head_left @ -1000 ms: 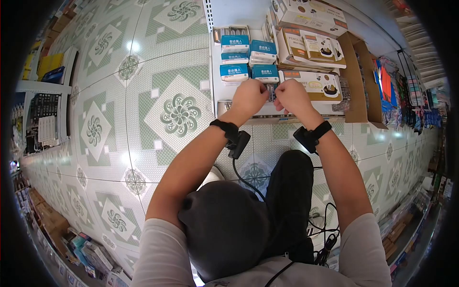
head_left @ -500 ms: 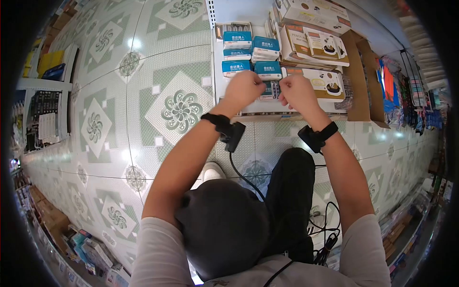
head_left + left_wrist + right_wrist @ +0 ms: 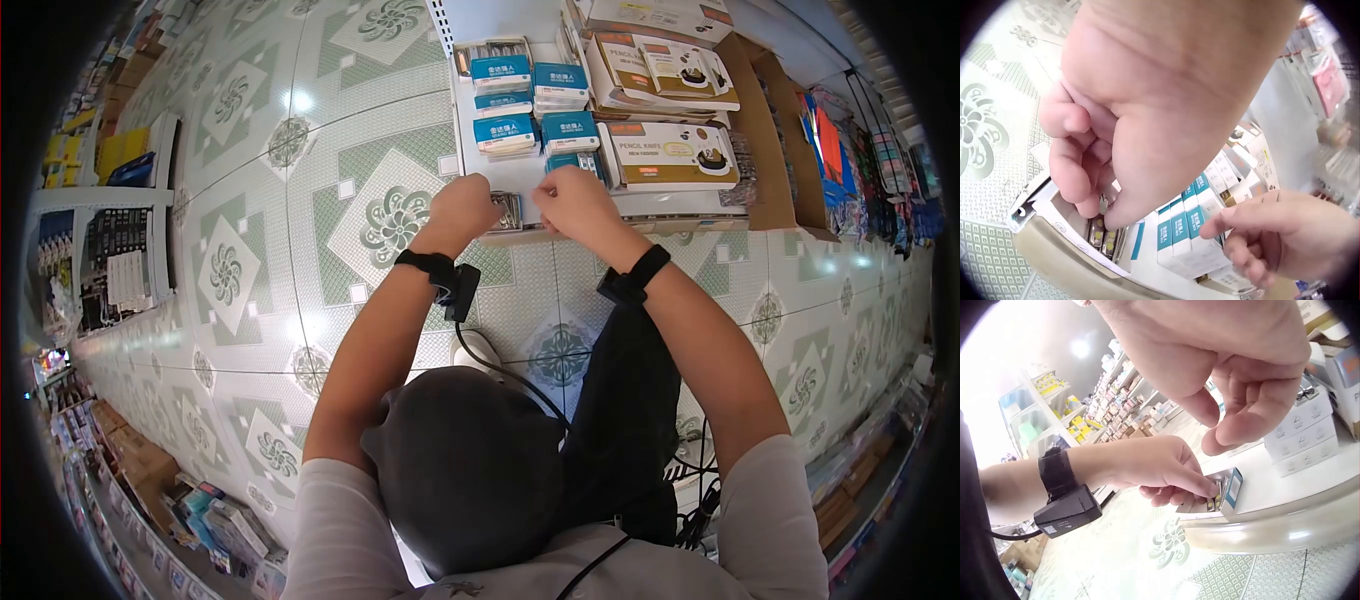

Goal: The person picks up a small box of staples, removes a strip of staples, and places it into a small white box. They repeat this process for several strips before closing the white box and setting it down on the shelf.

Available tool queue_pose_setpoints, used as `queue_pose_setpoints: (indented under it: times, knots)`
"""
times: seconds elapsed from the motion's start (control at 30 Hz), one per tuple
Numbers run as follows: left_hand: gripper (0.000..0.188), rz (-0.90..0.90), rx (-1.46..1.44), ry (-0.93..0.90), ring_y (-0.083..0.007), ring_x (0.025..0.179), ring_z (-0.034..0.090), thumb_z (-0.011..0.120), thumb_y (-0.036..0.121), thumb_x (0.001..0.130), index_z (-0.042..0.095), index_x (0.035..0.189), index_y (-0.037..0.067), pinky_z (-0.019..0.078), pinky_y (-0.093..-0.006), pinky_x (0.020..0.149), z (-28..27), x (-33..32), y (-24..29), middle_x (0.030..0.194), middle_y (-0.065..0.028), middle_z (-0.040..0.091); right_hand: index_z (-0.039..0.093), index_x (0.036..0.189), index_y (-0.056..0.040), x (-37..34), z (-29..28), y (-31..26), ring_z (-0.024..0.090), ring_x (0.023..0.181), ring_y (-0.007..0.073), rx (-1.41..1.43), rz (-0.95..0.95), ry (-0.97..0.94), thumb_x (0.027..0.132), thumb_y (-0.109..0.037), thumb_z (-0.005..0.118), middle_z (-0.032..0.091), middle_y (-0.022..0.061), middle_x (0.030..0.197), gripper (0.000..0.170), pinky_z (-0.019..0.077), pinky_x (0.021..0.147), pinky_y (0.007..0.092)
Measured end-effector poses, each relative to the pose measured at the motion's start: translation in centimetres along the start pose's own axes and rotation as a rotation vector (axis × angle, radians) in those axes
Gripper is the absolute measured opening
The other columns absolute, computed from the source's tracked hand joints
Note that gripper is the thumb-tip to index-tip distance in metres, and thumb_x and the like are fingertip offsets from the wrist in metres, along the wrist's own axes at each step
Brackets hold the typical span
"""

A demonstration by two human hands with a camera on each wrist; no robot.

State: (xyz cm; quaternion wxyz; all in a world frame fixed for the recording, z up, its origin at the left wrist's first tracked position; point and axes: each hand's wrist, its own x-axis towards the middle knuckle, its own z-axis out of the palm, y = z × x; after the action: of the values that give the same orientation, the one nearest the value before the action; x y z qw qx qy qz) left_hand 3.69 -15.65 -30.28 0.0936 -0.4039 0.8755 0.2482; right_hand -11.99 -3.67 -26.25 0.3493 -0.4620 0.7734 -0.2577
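At the shelf's front left corner my left hand is over an open box of small metal nail clippers. In the left wrist view its thumb and fingertips pinch a small metal piece, apparently one nail clipper, just over the box. More clippers with yellow dots lie inside. My right hand hovers to the right, fingers loosely curled, with nothing visible between thumb and fingers. Beside it is a stack of teal-and-white boxes; loose clippers lie on top of the nearest stack.
More teal-and-white boxes stand behind. Pencil knife boxes are piled at the right, next to an open brown carton. Hanging packets lie farther right. Patterned floor tiles border the shelf.
My left hand has moved left and toward me, from the teal box with loose clippers to the open box at the corner. My right hand has shifted slightly left. The head view has shifted a little.
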Motion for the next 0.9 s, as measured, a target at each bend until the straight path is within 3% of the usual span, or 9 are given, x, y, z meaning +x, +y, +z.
queue_pose_setpoints:
  times: [0.07, 0.3, 0.4, 0.5, 0.57, 0.7, 0.77, 0.9]
  knots:
    - [0.035, -0.050, -0.004, 0.001, -0.0353, 0.078, 0.071, 0.073, 0.035, 0.077, 0.076, 0.083, 0.001, 0.0576, -0.0433, 0.072, -0.2, -0.1, 0.3, 0.079, -0.0209, 0.071, 0.072, 0.075, 0.0020, -0.4, -0.6, 0.1, 0.070, 0.060, 0.0282, 0.049, 0.029, 0.001, 0.089, -0.018, 0.059, 0.068, 0.0150, 0.062, 0.028, 0.0557, 0.067, 0.0400]
    - [0.036, -0.043, 0.000, 0.064, -0.0341, 0.078, 0.072, 0.074, 0.037, 0.077, 0.076, 0.079, 0.001, 0.0580, -0.0416, 0.072, 0.0, -0.6, 1.3, 0.080, -0.0198, 0.072, 0.070, 0.072, 0.0020, -1.0, -1.8, -0.4, 0.070, 0.060, 0.0263, 0.074, 0.070, -0.011, 0.090, -0.018, 0.058, 0.068, 0.0133, 0.061, 0.030, 0.0556, 0.066, 0.0390]
    - [0.032, -0.123, -0.108, -0.090, -0.0340, 0.079, 0.072, 0.074, 0.034, 0.078, 0.076, 0.078, 0.002, 0.0582, -0.0406, 0.071, 0.3, 0.0, 0.9, 0.083, -0.0189, 0.073, 0.069, 0.072, 0.0023, -1.4, -2.2, -0.9, 0.070, 0.059, 0.0254, 0.107, 0.086, 0.001, 0.091, -0.019, 0.058, 0.068, 0.0134, 0.062, 0.030, 0.0554, 0.064, 0.0383]
    - [0.025, -0.111, -0.097, -0.047, -0.0337, 0.080, 0.072, 0.073, 0.029, 0.078, 0.076, 0.082, 0.004, 0.0581, -0.0407, 0.071, 0.5, -0.4, 1.1, 0.084, -0.0173, 0.073, 0.069, 0.073, 0.0028, -1.5, -2.3, -0.8, 0.069, 0.058, 0.0247, 0.119, 0.063, 0.018, 0.091, -0.019, 0.059, 0.068, 0.0130, 0.063, 0.030, 0.0552, 0.063, 0.0380]
    - [0.021, 0.006, -0.025, 0.138, -0.0339, 0.079, 0.071, 0.073, 0.025, 0.077, 0.074, 0.083, 0.005, 0.0577, -0.0422, 0.071, 0.7, -1.0, 1.5, 0.082, -0.0163, 0.072, 0.069, 0.074, 0.0031, -1.6, -2.4, -0.6, 0.069, 0.057, 0.0244, 0.108, 0.052, 0.048, 0.091, -0.019, 0.059, 0.068, 0.0127, 0.063, 0.030, 0.0550, 0.063, 0.0380]
    - [0.018, 0.057, -0.079, 0.189, -0.0356, 0.078, 0.070, 0.072, 0.021, 0.076, 0.070, 0.082, 0.004, 0.0571, -0.0441, 0.071, 1.1, -1.1, 1.8, 0.081, -0.0172, 0.071, 0.070, 0.076, 0.0032, -1.5, -2.8, -0.3, 0.069, 0.056, 0.0243, 0.124, 0.059, 0.051, 0.091, -0.019, 0.059, 0.068, 0.0127, 0.063, 0.029, 0.0550, 0.063, 0.0378]
    - [0.016, 0.071, -0.125, 0.186, -0.0382, 0.078, 0.069, 0.071, 0.017, 0.075, 0.066, 0.081, 0.003, 0.0565, -0.0460, 0.072, 0.8, -1.2, 1.9, 0.081, -0.0193, 0.070, 0.071, 0.096, 0.0054, -1.3, -3.1, 0.2, 0.065, 0.054, 0.0136, 0.121, 0.077, -0.010, 0.094, -0.018, 0.061, 0.070, 0.0090, 0.071, 0.026, 0.0515, 0.050, 0.0287]
    - [0.020, 0.102, -0.144, 0.200, -0.0324, 0.076, 0.071, 0.073, 0.015, 0.076, 0.065, 0.089, 0.002, 0.0564, -0.0423, 0.067, -0.1, -1.1, 2.0, 0.080, -0.0179, 0.071, 0.070, 0.096, 0.0050, -1.8, -4.7, -0.3, 0.065, 0.054, 0.0128, 0.166, 0.088, 0.016, 0.095, -0.019, 0.061, 0.069, 0.0082, 0.071, 0.026, 0.0498, 0.047, 0.0281]
